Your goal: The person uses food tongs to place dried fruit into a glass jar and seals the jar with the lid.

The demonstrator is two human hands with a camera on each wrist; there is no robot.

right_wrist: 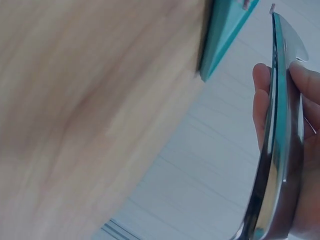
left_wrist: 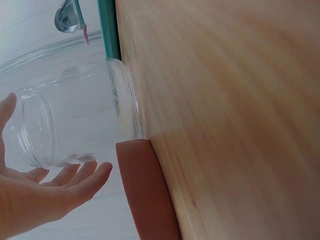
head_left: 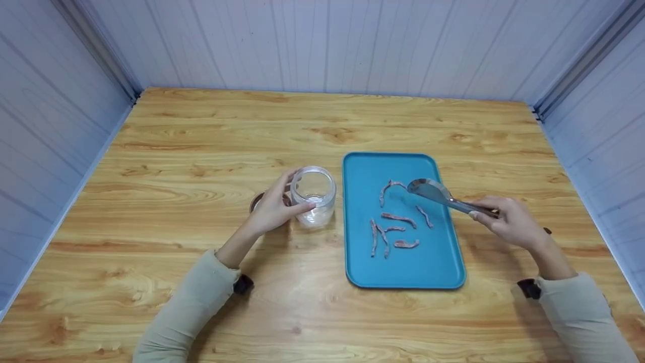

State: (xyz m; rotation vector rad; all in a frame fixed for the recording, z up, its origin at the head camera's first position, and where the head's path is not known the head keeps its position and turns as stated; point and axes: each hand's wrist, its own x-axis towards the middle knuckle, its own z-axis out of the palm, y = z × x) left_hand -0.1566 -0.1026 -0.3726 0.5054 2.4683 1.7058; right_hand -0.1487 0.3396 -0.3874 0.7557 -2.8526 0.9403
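My left hand holds an open clear jar, thumb on the near side and fingers round the other. The jar stands upright on the table, left of a blue tray. Metal tongs are gripped by my right hand over the tray's right part. Pinched at the tongs' tip is a thin reddish, whitish-dusted strip, its kind unclear. Several similar strips lie on the tray. Partly hidden behind my left hand, a brown lid rests on the table beside the jar.
The wood-patterned table carries the tray, jar and lid. Pale panelled walls enclose its back and both sides. A small dark object shows just beyond my right wrist.
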